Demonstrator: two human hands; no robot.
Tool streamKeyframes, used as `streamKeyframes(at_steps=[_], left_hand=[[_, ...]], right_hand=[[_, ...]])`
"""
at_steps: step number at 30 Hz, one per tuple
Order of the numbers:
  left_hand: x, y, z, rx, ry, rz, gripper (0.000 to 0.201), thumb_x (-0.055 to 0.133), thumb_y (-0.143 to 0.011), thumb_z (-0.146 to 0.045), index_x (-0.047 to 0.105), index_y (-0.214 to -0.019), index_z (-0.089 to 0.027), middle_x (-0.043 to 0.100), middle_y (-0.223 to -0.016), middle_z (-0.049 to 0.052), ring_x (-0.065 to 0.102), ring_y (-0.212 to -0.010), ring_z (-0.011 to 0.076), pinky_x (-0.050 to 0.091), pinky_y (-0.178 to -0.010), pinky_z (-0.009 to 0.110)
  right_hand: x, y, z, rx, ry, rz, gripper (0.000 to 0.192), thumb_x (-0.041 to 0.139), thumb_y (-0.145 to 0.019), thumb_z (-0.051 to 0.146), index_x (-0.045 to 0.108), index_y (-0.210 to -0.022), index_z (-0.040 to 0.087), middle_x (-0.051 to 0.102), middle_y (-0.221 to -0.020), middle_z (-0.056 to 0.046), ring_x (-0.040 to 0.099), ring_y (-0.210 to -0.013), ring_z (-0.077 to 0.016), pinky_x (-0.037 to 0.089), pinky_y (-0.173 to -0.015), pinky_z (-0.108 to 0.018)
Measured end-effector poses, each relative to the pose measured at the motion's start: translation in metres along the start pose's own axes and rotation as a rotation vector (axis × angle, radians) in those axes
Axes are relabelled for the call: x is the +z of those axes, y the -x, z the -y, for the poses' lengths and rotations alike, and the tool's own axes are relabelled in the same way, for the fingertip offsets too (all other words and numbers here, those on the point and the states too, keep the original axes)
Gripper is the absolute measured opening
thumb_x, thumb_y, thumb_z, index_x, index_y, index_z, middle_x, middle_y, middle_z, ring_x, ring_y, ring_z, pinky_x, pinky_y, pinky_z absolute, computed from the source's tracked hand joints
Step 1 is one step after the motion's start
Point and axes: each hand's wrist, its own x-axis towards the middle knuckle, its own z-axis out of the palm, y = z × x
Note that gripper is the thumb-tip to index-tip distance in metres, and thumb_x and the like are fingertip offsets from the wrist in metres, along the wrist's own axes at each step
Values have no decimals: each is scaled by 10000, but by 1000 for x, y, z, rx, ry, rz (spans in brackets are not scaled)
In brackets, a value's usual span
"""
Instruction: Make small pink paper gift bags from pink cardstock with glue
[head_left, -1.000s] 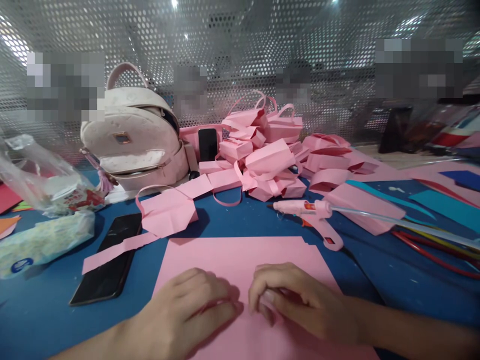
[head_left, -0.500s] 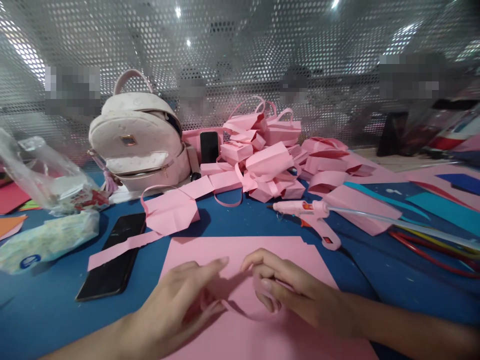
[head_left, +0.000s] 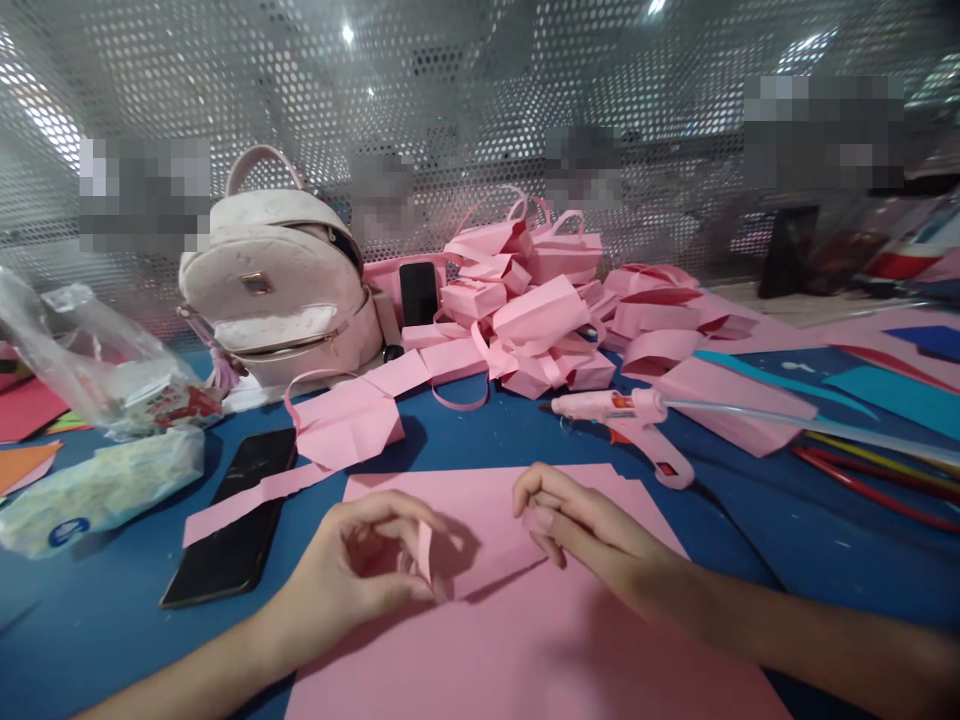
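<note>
Pinching a raised fold of the pink paper sheet [head_left: 525,640] with your left hand [head_left: 360,565] | your right hand [head_left: 581,530] curled, fingertips holding the sheet's far part | sheet flat on the blue table [head_left: 787,540] | glue gun [head_left: 630,420] just beyond.

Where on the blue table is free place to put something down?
Bare blue table lies right of the pink sheet, below the glue gun. A smaller strip runs between sheet and pile of pink bags. Another bare patch lies left of the phone. The back edge is crowded.
</note>
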Motion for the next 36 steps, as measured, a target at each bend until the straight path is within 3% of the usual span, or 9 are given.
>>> streamKeyframes(at_steps=[2,6,10,14,18,22,27,32,36], left_hand=[[1,1,1,-37,30,29,404,827,-820,-203,695,-1194,-279,765,-761,-18,727,-651,122,559,-629,181],[6,3,-1,6,-248,17,240,685,-938,-216,739,-1155,-304,778,-821,-6,709,-680,113,548,-645,171],[10,5,-2,59,-587,43,344,495,-1010,-162,742,-1163,-345,761,-972,0,711,-853,128,545,-769,195],[13,9,-1,-36,-713,83,359,500,-1011,-186,623,-1294,-371,728,-1068,-20,684,-942,125,522,-845,210],[17,9,-1,-62,-765,59,142,557,-978,-204,594,-1095,-275,688,-966,-29,635,-780,102,492,-717,187],[18,8,1,51,-799,71,84,541,-988,-183,548,-916,-225,609,-959,3,621,-825,120,496,-755,215],[13,11,7,119,-906,78,83,583,-991,-227,598,-910,-211,558,-891,6,599,-745,120,504,-695,218],[12,11,6,194,-834,122,168,584,-974,-102,632,-1067,-234,617,-994,13,661,-911,108,515,-828,177],[12,11,8,278,-848,99,173,560,-979,-71,647,-1050,-203,631,-1013,37,679,-952,111,522,-835,156]], right_hand=[[0,0,-2,9,36,-7,194,361,-1056,303,537,-1033,225,460,-776,23,447,-718,-152,384,-708,-295],[-2,1,-1,9,106,26,199,389,-1024,260,585,-1022,225,531,-849,-1,502,-763,-160,403,-720,-296],[-1,-1,4,-31,131,40,219,393,-995,217,613,-1002,215,577,-911,-14,538,-777,-150,429,-741,-286],[1,-1,7,-7,186,27,239,421,-941,127,582,-1085,230,584,-867,12,523,-754,-139,417,-705,-259],[3,0,8,-10,232,26,267,443,-909,77,518,-1114,232,608,-871,27,510,-719,-130,415,-678,-249],[4,0,4,-118,321,11,252,417,-918,57,544,-1059,223,622,-993,-8,569,-901,-152,440,-829,-282],[3,-1,0,-235,402,-3,280,436,-918,17,563,-1048,229,592,-1066,-17,552,-1020,-156,419,-924,-282],[1,-2,1,-249,424,3,236,493,-934,22,569,-1026,226,588,-1041,-11,546,-1016,-153,418,-917,-273],[1,-2,1,-254,424,-3,196,535,-928,25,572,-967,213,598,-996,-10,548,-993,-159,426,-892,-273]])
